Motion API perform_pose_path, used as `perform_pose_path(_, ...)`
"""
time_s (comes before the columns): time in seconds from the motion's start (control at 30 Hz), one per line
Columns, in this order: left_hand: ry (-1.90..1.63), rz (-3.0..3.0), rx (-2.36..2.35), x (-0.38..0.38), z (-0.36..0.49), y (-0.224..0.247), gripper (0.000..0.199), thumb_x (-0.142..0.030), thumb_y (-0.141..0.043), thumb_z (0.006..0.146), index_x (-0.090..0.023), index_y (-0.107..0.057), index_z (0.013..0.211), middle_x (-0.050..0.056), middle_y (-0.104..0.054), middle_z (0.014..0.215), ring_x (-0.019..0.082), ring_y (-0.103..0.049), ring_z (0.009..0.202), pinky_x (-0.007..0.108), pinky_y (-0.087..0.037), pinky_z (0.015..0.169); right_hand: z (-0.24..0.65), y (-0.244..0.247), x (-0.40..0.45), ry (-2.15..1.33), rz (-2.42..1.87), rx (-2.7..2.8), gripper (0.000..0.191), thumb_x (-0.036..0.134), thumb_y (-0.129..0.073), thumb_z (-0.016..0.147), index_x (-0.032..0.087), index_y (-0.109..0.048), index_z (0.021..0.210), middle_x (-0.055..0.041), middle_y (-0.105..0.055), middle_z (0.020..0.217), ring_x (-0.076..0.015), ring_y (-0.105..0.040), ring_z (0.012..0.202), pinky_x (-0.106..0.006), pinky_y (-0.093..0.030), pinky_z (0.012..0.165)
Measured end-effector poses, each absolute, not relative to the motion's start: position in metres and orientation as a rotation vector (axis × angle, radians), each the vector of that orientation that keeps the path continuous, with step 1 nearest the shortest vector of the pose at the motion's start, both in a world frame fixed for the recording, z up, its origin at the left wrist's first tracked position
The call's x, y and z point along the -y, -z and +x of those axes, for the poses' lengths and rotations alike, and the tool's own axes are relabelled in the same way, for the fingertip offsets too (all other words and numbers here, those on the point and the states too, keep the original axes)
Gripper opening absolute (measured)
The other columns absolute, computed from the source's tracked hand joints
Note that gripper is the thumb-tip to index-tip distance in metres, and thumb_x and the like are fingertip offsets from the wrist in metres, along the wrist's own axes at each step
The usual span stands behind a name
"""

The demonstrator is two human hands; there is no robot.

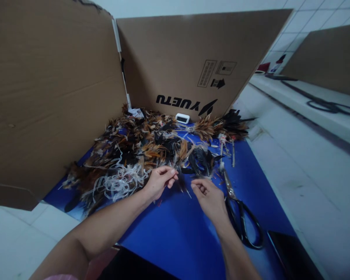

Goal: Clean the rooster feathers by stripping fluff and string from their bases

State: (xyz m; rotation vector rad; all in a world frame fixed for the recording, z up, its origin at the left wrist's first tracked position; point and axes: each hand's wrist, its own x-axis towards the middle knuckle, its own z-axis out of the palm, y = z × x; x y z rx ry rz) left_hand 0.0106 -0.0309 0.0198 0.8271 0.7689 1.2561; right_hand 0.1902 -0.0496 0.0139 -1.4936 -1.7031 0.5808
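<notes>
My left hand (162,181) is closed in a pinch over the front edge of a feather pile (154,151). What sits between its thumb and fingers is too small to make out. A tangle of clear ribbon (124,182) lies just left of it. My right hand (209,197) is also closed, thumb against curled fingers, a short gap to the right. Black feathers (202,161) lie just beyond its fingertips, and whatever it grips is hidden. Black-handled scissors (242,217) rest beside my right wrist, blades pointing away.
Tall cardboard panels (186,58) stand at the back and left of the blue tabletop (175,237). A small white digital device (182,118) leans at the back panel. Brown and black feather bundles (216,126) lie back right. A dark flat object (293,254) is front right.
</notes>
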Motion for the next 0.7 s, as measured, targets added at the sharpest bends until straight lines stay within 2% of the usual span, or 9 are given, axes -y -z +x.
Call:
perform_pose_path(0.17,-1.296,0.823,-0.794,0.0307,0.0108,-0.0199,0.029,-0.038,-0.069,0.071,-0.010,-0.064,0.075,0.002,-0.060,0.064,0.004,-0.042,0.044,0.018,-0.030,0.041,0.1874,-0.0090,0.0534,-0.316,-1.514,2.079,0.006,0.022,-0.053,0.077,0.021,-0.058,0.073,-0.0037,-0.058,0.075,-0.0192,-0.053,0.071,-0.032,-0.042,0.069)
perform_pose_path(0.3,-1.311,0.834,-0.815,0.0302,0.0101,-0.0187,0.027,-0.036,-0.068,0.072,-0.010,-0.064,0.078,0.003,-0.060,0.066,0.003,-0.042,0.044,0.018,-0.029,0.042,0.1864,-0.0062,0.0552,-0.217,-1.554,2.187,0.014,0.017,-0.047,0.080,0.021,-0.053,0.068,-0.0044,-0.056,0.073,-0.0194,-0.052,0.071,-0.032,-0.041,0.069)
perform_pose_path(0.5,-1.341,0.825,-0.834,0.0290,0.0091,-0.0182,0.025,-0.034,-0.068,0.073,-0.010,-0.064,0.077,0.002,-0.060,0.066,0.003,-0.042,0.044,0.018,-0.028,0.041,0.1860,-0.0063,0.0552,-0.177,-1.619,2.136,0.017,0.018,-0.043,0.080,0.021,-0.050,0.066,-0.0049,-0.056,0.069,-0.0201,-0.053,0.069,-0.031,-0.040,0.066)
perform_pose_path(0.7,-1.357,0.800,-0.856,0.0288,0.0103,-0.0202,0.027,-0.036,-0.070,0.070,-0.011,-0.064,0.076,0.001,-0.059,0.064,0.003,-0.042,0.043,0.018,-0.029,0.041,0.1834,-0.0093,0.0560,-0.124,-1.644,1.976,0.013,0.022,-0.043,0.084,0.020,-0.053,0.076,-0.0053,-0.057,0.074,-0.0197,-0.053,0.069,-0.031,-0.040,0.065)
